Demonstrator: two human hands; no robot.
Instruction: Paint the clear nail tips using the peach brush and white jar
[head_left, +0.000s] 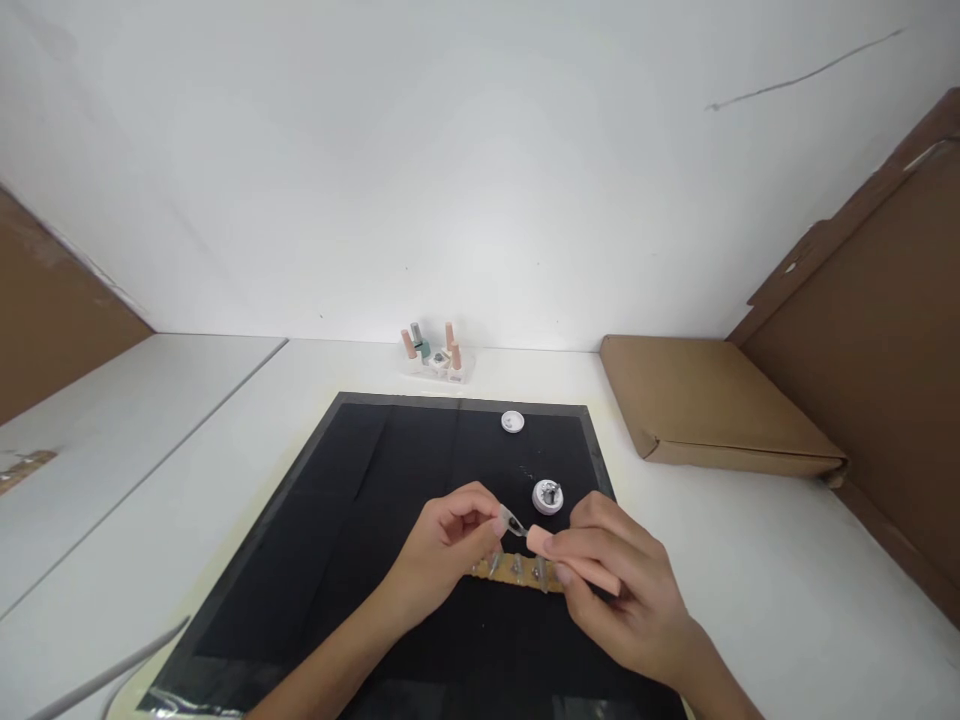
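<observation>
Between thumb and fingers, my left hand (pixel 450 540) pinches a small pale nail tip (pixel 508 517) with a dark patch on it. My right hand (pixel 626 570) is closed around a peach brush handle (pixel 576 560), whose thin end meets the nail tip. Beneath both hands, a tan strip (pixel 504 573) carrying several clear tips lies on the black mat (pixel 315 560); my fingers partly cover it. Just beyond my right hand is an open white jar (pixel 547 497) with dark, shiny contents. A round white lid (pixel 513 421) lies farther back on the mat.
Several bottles with peach or grey caps stand in a clear tray (pixel 469 367) near the wall. A flat cardboard box (pixel 712 400) rests at the back right. Brown panels stand at both sides, and a patterned item (pixel 26 470) lies at the far left.
</observation>
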